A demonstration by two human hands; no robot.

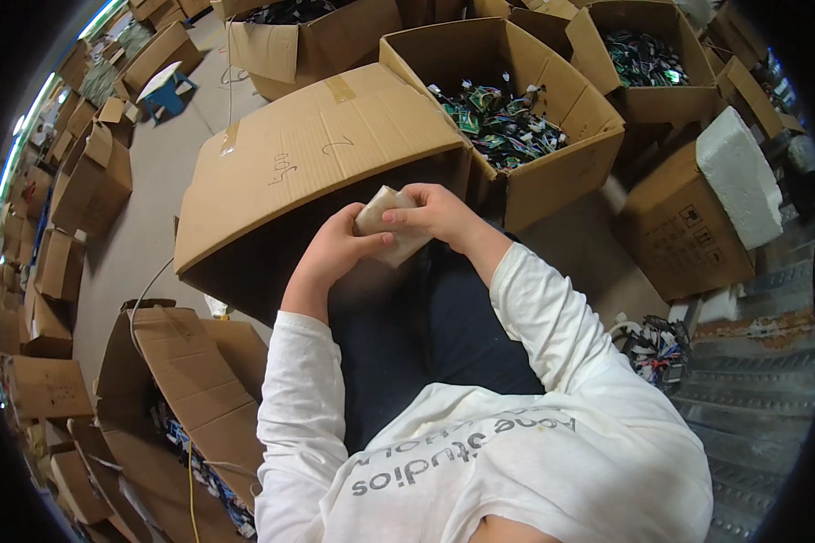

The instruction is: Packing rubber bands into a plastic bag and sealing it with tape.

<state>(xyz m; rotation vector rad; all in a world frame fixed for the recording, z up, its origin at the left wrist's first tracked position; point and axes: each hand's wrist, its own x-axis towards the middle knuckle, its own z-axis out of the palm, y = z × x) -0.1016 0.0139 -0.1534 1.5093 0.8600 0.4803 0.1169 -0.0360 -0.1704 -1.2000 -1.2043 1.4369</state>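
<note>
A small off-white wrapped packet (377,214) is between my two hands, just over my lap. My left hand (339,248) grips its near left side, thumb laid across the front. From the right, my right hand (441,217) closes on the same packet, its thumb pressed on the upper face. What is inside the wrapping cannot be seen. Right beyond my hands is a large cardboard box (312,140) whose dark opening faces me. Behind it to the right, an open carton (566,176) holds a heap of green circuit boards with wires (503,122).
Another carton of wired boards (645,59) stands far right. A white foam block (738,176) leans on a closed carton (684,226). Loose cables (656,351) lie at my right. An open carton (186,353) is at my left; a blue stool (165,90) stands farther back.
</note>
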